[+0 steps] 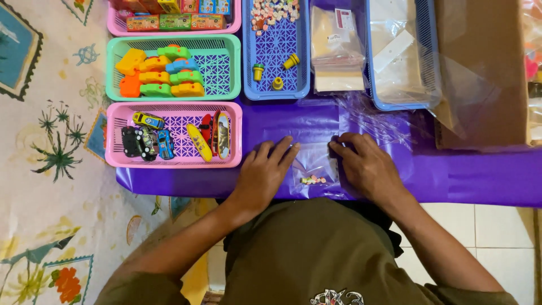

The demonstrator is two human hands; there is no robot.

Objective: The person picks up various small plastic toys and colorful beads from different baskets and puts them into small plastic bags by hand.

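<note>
A small clear plastic bag [315, 166] lies flat on the purple sheet [480, 175], between the two hands, with a few tiny pastel beads [313, 181] gathered near its lower end. The left hand [262, 175] rests palm down at the bag's left edge, fingers stretched out flat and slightly spread, fingertips touching the plastic and gripping nothing. The right hand [367, 166] lies at the bag's right edge with its fingers curled inward, the tips pressing or pinching the bag's upper right corner; whether they truly clasp the film cannot be told. Just beyond the right fingertips loose clear cellophane [372, 121] lies crumpled on the sheet. Just left of the left fingers stands a pink basket [175, 164] holding small toy cars [149, 141]. Beyond it is a green basket [226, 68] with bright plastic toy vehicles [161, 73], and farther off another pink basket [169, 29] with small boxes. Ahead of the fingertips a blue basket [276, 93] holds many small beads and three little yellow and green pieces [276, 70]; beside it lie flat packets [336, 51], then a second blue basket [403, 104] of clear bags and a brown cardboard box [485, 68].
</note>
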